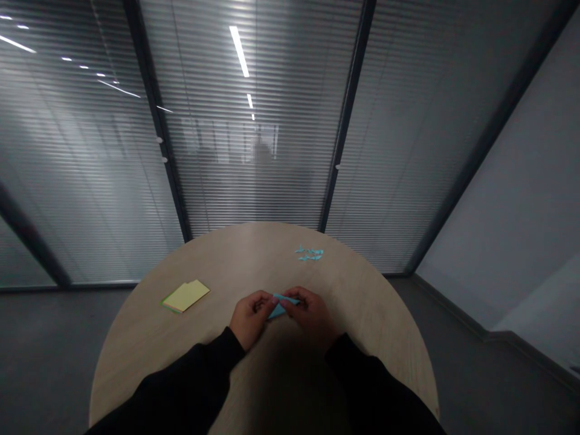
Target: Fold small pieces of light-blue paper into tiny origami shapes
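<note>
You have the blue paper point(277, 310) up between your two hands, low over the near half of the round table point(217, 260). Your left hand point(249, 318) is at nine o'clock from it and your right hand point(316, 315) is at three. The left thumb and fingers are pinched together on the left end of the paper. The right thumb and fingers pinch the other end. The tips are close, but a bit of blue shows between them. I can't tell what every finger does, as some are tucked out of sight.

It looks to me like you are in the middle of a fold. The paper has a slanted top edge and a flat part that hangs down toward six o'clock. I can't make out each crease. I think the next move calls for one hand to hold steady while the other lines up the edge and presses it flat, softly, so it won't rip.

At one o'clock from the paper, well apart, lie some small blue shapes point(312, 258). Near nine o'clock lies a yellow stack point(188, 296) with a little green at its edge. Neither hand touches those.
</note>
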